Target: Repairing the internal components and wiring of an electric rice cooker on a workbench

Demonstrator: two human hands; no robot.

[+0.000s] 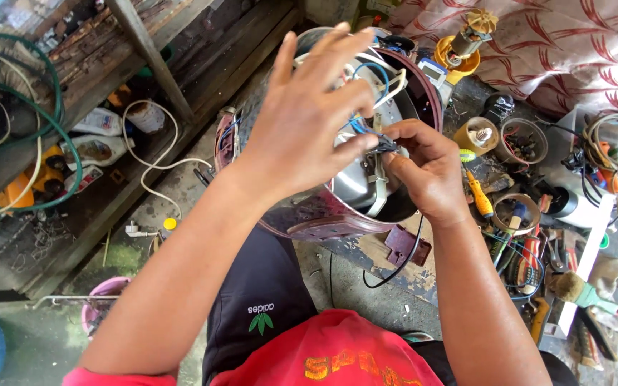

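Note:
A round metal cooker body [323,214] with a maroon rim lies tipped on its side on my lap, its open underside facing me. Blue and white wires [379,78] run across the inside. My left hand [309,114] is raised in front of it, fingers spread, with thumb and forefinger pinching a blue wire near a small dark connector [386,145]. My right hand [423,168] pinches that same connector from the right. A black cable [402,261] hangs from under the cooker.
A cluttered bench at the right holds a yellow screwdriver [479,194], wire coils [613,143], a small motor armature [466,39] and tape rolls [516,211]. Wooden shelves with green hose [55,100] and bottles stand at the left. A white cord with plug [153,179] lies on the floor, with a pink bucket [101,300] nearby.

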